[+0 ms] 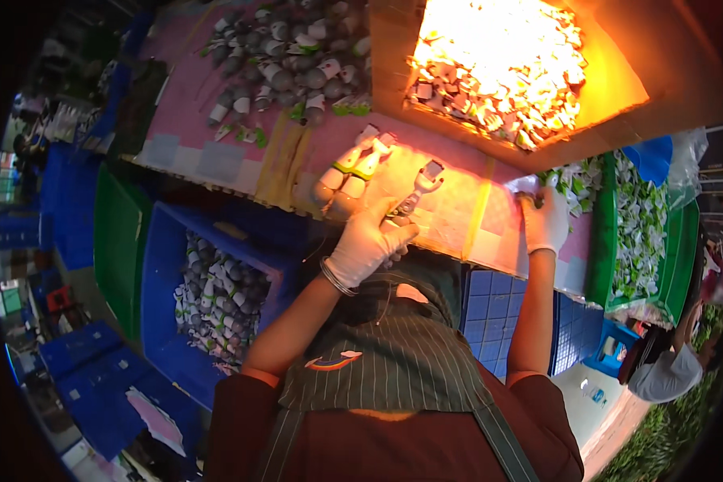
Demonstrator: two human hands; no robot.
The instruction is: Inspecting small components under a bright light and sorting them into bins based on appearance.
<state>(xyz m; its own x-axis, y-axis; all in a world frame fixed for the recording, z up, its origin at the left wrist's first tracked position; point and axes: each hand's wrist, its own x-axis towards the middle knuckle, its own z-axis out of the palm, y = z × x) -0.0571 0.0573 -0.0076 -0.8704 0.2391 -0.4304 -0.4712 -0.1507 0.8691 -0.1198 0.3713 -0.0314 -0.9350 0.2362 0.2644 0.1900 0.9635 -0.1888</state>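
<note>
Head camera looks down on a pink worktable (217, 153), and a strong orange light washes out the cardboard box (610, 88) of small white parts at the top, so those parts are hard to tell apart. The edges of the picture are dark and bent, and the things at the far left are too small to make out. The left hand (365, 245), in a white glove with a metal bangle at the wrist, is curled around a small grey and white toy piece (414, 197); the piece pokes up above the fingers, over the table's front edge. Just beside it lie a few white and green bottle-shaped parts (349, 173). The right hand (548, 221), also gloved, reaches straight out to the table's right end, next to a green crate (602, 233) full of white and green bits. I cannot tell if this hand holds anything. A blue crate (165, 273) of grey and white pieces sits low on the left. Both arms are bare and come up from the bottom.
</note>
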